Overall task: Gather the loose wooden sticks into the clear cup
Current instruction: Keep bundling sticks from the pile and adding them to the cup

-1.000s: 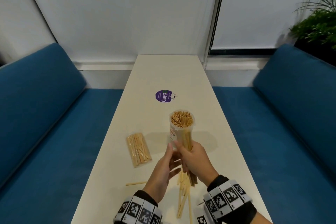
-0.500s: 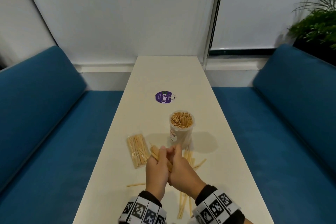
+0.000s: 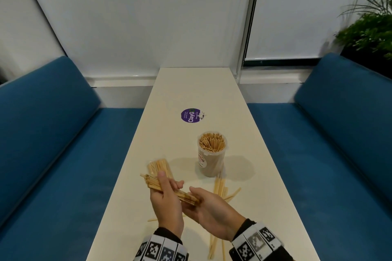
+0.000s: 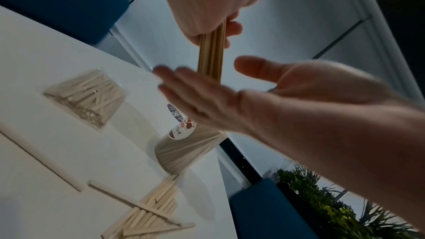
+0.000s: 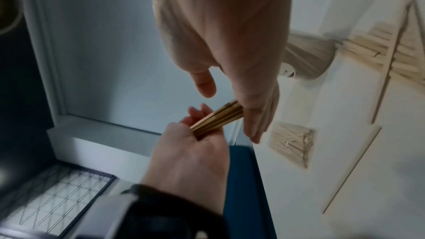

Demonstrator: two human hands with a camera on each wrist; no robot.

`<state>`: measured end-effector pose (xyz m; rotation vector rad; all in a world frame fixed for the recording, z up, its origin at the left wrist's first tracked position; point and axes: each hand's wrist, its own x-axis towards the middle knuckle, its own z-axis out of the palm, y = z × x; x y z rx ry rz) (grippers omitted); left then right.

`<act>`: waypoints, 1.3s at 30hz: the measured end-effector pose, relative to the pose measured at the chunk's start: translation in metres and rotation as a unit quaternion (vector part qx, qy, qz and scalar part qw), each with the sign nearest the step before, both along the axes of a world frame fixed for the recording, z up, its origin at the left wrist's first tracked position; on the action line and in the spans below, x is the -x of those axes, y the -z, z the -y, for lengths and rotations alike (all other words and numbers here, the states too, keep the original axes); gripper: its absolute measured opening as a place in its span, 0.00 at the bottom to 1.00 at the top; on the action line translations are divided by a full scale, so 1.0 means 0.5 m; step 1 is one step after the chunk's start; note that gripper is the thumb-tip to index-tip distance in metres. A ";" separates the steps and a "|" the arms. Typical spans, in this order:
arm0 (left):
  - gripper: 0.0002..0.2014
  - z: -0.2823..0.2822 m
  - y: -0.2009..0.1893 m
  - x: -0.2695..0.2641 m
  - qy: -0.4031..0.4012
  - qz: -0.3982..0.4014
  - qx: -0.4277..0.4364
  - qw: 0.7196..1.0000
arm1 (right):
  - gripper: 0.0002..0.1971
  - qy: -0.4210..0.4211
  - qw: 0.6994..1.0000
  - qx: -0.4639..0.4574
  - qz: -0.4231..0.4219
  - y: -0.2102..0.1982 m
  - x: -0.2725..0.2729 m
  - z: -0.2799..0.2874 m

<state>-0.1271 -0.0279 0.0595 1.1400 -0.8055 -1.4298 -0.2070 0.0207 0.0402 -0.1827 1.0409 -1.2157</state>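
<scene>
Your left hand [image 3: 167,201] has its fingers curled round a bundle of thin light-wood sticks [image 3: 169,188], held above the long cream-white table [image 3: 191,91]. Your right hand [image 3: 212,212] is spread flat, palm against the bundle's near-right end, holding nothing.

Key relation: the bundle's long axis lies nearly level, running from far-left to near-right across your body. The tall clear plastic cup [image 3: 211,154], already packed with upright sticks, stands forward and to the right of both hands, well apart from the bundle. The right hand is nearer the cup, but the left has the grip.

My read: you're squaring the ends. Next you'd need to tip the bundle upright and carry it forward-right over the rim. The cup looks nearly full, so entry could be tight.

More loose pale wooden sticks [image 3: 220,188] lie on the table between your hands and the cup, and under your wrists. A clear-wrapped flat packet of sticks [image 3: 159,167] lies just beyond the left hand.
</scene>
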 end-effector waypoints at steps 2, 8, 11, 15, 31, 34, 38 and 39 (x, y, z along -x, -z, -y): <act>0.18 0.003 0.007 -0.004 0.006 0.003 -0.006 1.000 | 0.19 -0.043 0.999 -0.013 -0.024 -0.003 -0.004 -0.004; 0.19 -0.008 0.027 -0.023 0.102 0.060 -0.032 0.992 | 0.32 -0.128 0.833 0.019 -0.538 -0.043 0.007 -0.014; 0.16 -0.027 0.031 -0.029 0.172 0.111 -0.033 0.978 | 0.29 -0.122 0.687 0.207 -0.685 -0.090 0.009 0.002; 0.11 -0.041 0.029 -0.002 0.215 0.097 -0.110 0.966 | 0.25 -0.219 0.563 0.268 -0.751 -0.099 0.004 0.021; 0.15 -0.004 0.021 -0.014 0.395 0.243 0.085 0.882 | 0.26 -0.139 0.648 0.163 -0.731 -0.071 0.045 0.002; 0.30 0.009 0.019 -0.011 0.459 0.229 0.106 0.852 | 0.22 -0.171 0.635 0.165 -0.735 -0.074 0.057 0.007; 0.38 0.024 0.030 -0.001 0.464 0.214 0.122 0.851 | 0.08 -0.157 0.696 0.168 -0.680 -0.075 0.068 0.019; 0.40 0.026 0.034 -0.001 0.469 0.216 0.122 0.848 | 0.05 -0.136 0.709 0.174 -0.669 -0.082 0.074 0.023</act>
